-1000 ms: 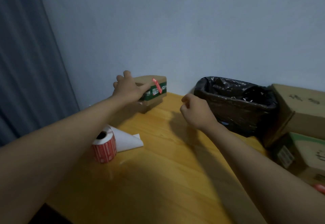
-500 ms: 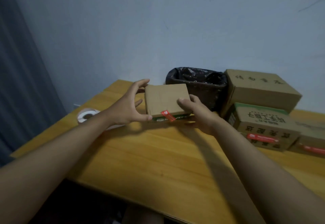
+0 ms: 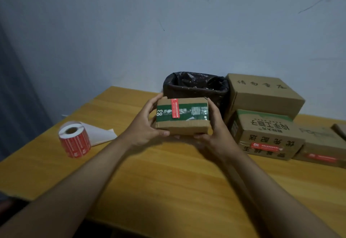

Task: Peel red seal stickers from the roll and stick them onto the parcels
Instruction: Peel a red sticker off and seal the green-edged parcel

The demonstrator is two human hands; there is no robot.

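Fingers of the left hand (image 3: 145, 125) curl round the left end of a small brown cardboard parcel with a green printed band (image 3: 182, 116); the right hand (image 3: 215, 125) grips its right end, thumb beneath. Parcel held in mid-frame just above the yellow wooden table (image 3: 168, 181), now turned since half a second ago: the banded face is toward the camera, where the plain top showed before. Red seal sticker (image 3: 175, 108) runs across the band and over the top edge, so this parcel looks sealed. Roll of red stickers (image 3: 74, 138) stands at left of frame, untouched. Stacked sealed brown boxes (image 3: 267, 135) at right; black-lined bin (image 3: 194, 86) behind.
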